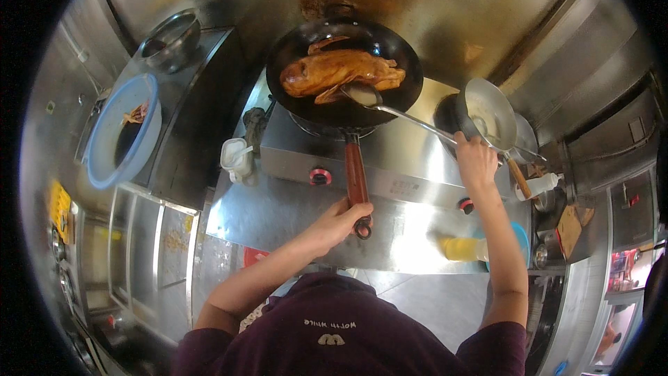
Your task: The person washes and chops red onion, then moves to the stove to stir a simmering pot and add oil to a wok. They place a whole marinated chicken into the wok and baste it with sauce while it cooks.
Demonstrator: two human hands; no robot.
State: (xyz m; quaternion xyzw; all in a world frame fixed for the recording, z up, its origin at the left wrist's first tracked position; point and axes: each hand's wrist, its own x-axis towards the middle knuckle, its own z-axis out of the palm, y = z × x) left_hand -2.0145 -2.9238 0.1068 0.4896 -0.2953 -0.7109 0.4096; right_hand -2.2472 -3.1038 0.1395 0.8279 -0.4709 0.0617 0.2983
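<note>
A whole browned bird, perhaps a duck (pixel 344 70), lies on its side in a dark wok (pixel 308 107) over the stove. My left hand (pixel 342 222) grips the wok's reddish wooden handle (pixel 356 172) near its end. With my right hand (pixel 476 161) I hold the long metal handle of a ladle (pixel 417 121). The ladle's bowl (pixel 364 95) rests inside the wok against the bird's near side, and pale liquid shows in it. Whether the bowl touches the wok's bottom cannot be seen.
Right of the wok stands a metal pan (pixel 490 112) with a wooden handle. A squeeze bottle of yellow liquid (pixel 462 248) lies near the counter's front edge. To the left are a white container (pixel 236 155), a blue-rimmed basin (pixel 122 133) and a steel bowl (pixel 172 42).
</note>
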